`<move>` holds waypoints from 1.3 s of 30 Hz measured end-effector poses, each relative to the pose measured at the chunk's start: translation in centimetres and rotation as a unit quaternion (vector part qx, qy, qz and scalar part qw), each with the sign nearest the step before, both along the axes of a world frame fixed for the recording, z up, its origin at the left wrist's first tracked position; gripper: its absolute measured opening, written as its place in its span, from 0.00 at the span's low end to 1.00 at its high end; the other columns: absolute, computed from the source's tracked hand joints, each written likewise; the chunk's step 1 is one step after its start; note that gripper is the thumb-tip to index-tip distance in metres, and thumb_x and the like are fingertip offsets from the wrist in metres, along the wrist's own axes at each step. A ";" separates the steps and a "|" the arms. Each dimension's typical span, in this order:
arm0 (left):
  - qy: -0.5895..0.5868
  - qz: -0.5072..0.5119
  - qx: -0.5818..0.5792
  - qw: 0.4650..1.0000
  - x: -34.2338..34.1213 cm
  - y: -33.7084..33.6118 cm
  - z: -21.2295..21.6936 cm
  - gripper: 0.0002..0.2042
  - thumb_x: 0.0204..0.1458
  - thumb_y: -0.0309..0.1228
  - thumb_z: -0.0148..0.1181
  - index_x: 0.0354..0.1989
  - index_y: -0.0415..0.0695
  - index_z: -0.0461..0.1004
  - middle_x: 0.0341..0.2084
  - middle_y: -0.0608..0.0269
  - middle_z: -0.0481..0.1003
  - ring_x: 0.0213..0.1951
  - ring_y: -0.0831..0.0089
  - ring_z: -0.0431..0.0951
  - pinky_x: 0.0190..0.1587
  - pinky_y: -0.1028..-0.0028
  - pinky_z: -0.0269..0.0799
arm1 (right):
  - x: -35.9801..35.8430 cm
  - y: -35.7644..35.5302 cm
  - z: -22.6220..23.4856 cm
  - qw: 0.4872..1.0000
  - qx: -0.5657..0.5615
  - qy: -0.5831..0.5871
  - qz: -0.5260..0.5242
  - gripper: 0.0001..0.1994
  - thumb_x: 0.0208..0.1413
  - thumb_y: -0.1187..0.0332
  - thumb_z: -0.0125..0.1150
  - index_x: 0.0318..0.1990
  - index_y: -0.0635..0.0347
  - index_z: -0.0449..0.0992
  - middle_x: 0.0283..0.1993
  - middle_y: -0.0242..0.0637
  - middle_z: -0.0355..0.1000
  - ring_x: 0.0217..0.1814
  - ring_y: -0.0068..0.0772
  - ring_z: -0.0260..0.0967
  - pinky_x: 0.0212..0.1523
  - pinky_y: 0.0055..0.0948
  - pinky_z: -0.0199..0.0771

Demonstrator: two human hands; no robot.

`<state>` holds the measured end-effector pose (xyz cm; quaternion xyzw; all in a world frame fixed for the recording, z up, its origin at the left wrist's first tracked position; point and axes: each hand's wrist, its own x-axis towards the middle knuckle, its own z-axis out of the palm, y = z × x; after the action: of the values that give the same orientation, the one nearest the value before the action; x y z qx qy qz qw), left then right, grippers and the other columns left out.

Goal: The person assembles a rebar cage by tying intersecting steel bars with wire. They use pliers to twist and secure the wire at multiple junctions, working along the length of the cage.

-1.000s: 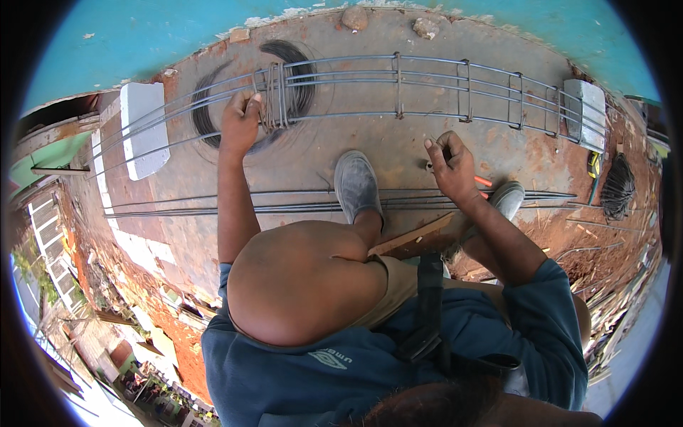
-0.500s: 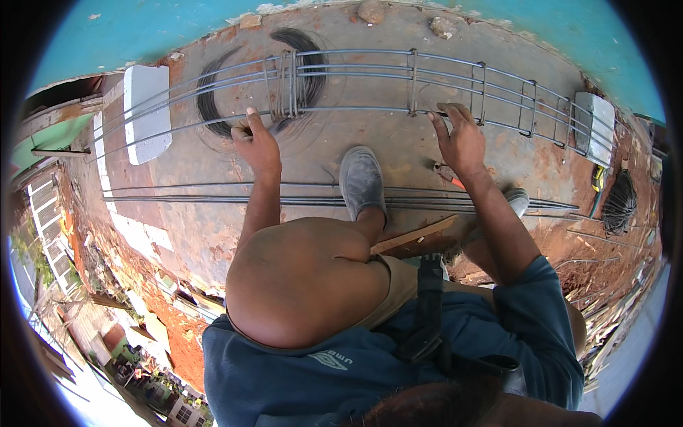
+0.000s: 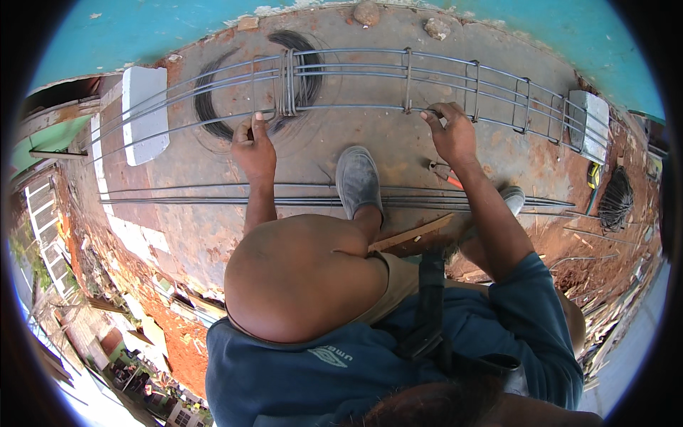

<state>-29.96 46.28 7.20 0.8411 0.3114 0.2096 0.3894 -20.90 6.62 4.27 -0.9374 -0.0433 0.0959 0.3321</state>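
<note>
A long cage of thin steel rods (image 3: 356, 108) runs across the upper part of the head view, with square wire stirrups (image 3: 408, 82) around it. My left hand (image 3: 254, 153) is closed at the near rod, thumb up, pinching the lower edge of a loose stirrup (image 3: 253, 82). Just right of that hand, several more stirrups (image 3: 287, 82) hang bunched together. Farther right, my right hand (image 3: 454, 136) has its thumb and fingers closed around the near rod, just right of a spaced stirrup. Its fingers partly hide the rod there.
White blocks (image 3: 146, 117) (image 3: 589, 124) support both cage ends. Coils of dark tie wire (image 3: 307, 82) lie beneath. Pliers with orange handles (image 3: 446, 174) rest near my right forearm. Loose rods (image 3: 299, 201) cross the floor by my shoe (image 3: 358, 181). A black wire bundle (image 3: 617, 203) lies far right.
A stirrup has moved left along the rods, away from the bunch, at my left hand. My right hand's fingers have closed more tightly at the near rod. The view has shifted slightly.
</note>
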 end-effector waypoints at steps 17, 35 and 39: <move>0.178 -0.080 0.179 0.964 7.6 -1.3 0.6 0.39 0.48 0.54 0.80 0.62 0.40 0.74 0.43 0.53 0.84 0.50 0.53 0.82 0.71 0.47 0.51 | -0.7 -0.6 0.3 0.999 0.014 -0.037 0.011 0.13 0.68 0.59 0.67 0.56 0.50 0.84 0.58 0.45 0.79 0.56 0.57 0.81 0.54 0.50 0.82; 0.106 0.126 0.489 0.857 4.6 10.7 -1.5 0.28 0.47 0.46 0.78 0.54 0.50 0.76 0.46 0.58 0.79 0.54 0.53 0.76 0.65 0.46 0.58 | -4.0 -4.8 1.6 0.990 0.017 -0.134 -0.027 0.19 0.66 0.66 0.68 0.64 0.45 0.80 0.66 0.40 0.74 0.63 0.54 0.78 0.57 0.48 0.82; 0.187 0.084 0.449 0.869 5.1 9.2 -0.4 0.20 0.51 0.44 0.75 0.51 0.52 0.79 0.49 0.60 0.80 0.56 0.54 0.77 0.64 0.47 0.61 | -5.1 -5.4 1.6 0.987 0.024 -0.156 -0.030 0.18 0.66 0.66 0.68 0.62 0.46 0.80 0.63 0.41 0.75 0.60 0.55 0.78 0.56 0.48 0.83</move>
<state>-24.89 55.46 6.81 0.9192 0.3204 0.1976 -0.1153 -25.95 1.24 5.85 -0.9333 -0.0691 -0.0625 0.3468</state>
